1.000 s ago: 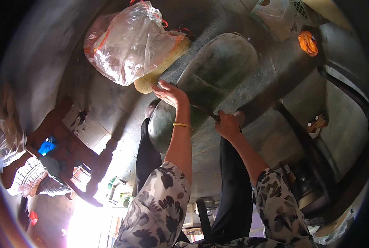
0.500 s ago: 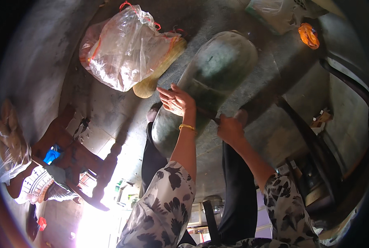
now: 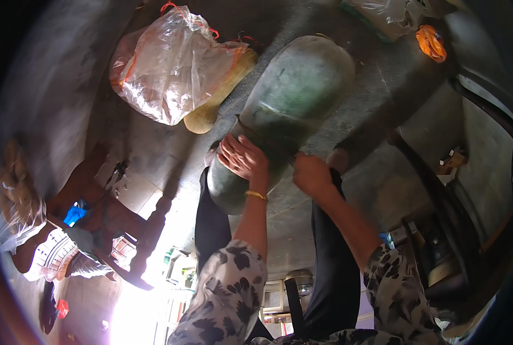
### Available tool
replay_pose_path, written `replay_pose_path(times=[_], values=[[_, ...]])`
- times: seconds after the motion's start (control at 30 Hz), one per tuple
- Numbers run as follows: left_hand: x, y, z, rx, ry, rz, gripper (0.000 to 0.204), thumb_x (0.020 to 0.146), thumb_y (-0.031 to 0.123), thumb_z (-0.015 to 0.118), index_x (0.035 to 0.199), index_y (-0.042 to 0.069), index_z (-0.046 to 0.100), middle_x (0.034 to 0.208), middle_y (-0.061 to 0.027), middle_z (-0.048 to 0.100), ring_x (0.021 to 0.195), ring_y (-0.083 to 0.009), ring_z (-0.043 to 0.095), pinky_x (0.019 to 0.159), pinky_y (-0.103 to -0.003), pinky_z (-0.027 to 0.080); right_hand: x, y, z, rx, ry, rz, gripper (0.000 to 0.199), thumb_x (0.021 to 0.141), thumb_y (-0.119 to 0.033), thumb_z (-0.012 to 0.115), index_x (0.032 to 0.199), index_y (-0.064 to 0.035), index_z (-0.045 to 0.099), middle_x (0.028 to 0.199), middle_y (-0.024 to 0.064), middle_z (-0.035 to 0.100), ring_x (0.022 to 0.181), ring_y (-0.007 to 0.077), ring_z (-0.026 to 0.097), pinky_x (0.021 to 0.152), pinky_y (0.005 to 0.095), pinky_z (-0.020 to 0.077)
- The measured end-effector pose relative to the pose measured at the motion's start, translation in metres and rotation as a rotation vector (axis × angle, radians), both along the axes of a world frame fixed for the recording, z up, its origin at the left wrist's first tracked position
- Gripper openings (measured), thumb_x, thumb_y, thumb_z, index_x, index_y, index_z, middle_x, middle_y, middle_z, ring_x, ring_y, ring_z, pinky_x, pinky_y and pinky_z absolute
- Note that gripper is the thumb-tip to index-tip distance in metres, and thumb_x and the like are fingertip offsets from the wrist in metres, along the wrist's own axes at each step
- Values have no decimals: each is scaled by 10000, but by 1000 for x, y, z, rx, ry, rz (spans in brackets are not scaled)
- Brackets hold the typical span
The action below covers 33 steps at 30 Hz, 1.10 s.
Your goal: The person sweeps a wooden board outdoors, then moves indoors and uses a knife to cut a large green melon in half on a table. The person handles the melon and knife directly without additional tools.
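Note:
A large, long green gourd [image 3: 294, 95] lies on the grey floor between my legs, its near end toward me. My left hand [image 3: 242, 156] rests flat on the gourd's near end, fingers spread, a gold bangle on the wrist. My right hand [image 3: 311, 174] presses against the gourd's right near side with the fingers curled; whether it holds anything small is hidden. Both forearms come up from floral sleeves at the lower edge.
A clear plastic bag [image 3: 170, 66] with a tan gourd [image 3: 219, 95] beneath it lies at the upper left. A wooden stool [image 3: 104, 213] holding a blue item stands at the left. An orange object [image 3: 430, 43] sits at the upper right, with dark furniture along the right.
The view has shifted, so the gourd and both hands sit lower in the frame. My left hand has slid down toward the gourd's near end. My right hand stays at its side.

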<state>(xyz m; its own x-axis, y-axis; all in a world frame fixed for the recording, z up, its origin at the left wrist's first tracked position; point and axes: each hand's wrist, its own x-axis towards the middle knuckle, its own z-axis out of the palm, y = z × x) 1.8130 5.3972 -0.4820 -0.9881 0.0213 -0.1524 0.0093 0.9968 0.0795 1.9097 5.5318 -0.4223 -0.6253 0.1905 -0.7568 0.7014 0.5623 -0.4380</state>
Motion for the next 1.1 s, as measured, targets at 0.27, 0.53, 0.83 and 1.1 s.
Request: replay_pose_path(times=[0.27,0.53,0.83,1.1], values=[[-65,-16,-26,-13,-197,51,410,1057,347,365,1143,77,662,1185,-101,661,1154,-279,590,1055,-457,372,-24,9,74,-19,-196,-44,200,830,-52,633,991,63,608,863,285,688,817,434,704,743,529,564],[-78,-26,-40,28,-142,3,386,1033,326,411,1105,67,687,1189,-133,629,1103,-323,591,1010,-448,409,25,17,31,-6,-190,44,217,839,-79,644,1014,31,579,742,225,669,713,419,691,644,530,556],[-102,-36,-44,187,-204,92,368,1022,277,422,1130,-2,637,1183,-196,609,1084,-397,570,973,-501,422,69,8,-48,29,137,-23,217,815,-140,682,984,-46,585,726,193,657,696,390,682,626,525,539],[-77,7,-8,639,148,227,559,1089,401,326,1325,-72,507,1267,-270,512,1220,-422,465,1065,-486,360,45,8,-17,-2,-32,-8,149,873,-142,653,975,-43,606,699,191,617,646,384,648,579,539,502]])
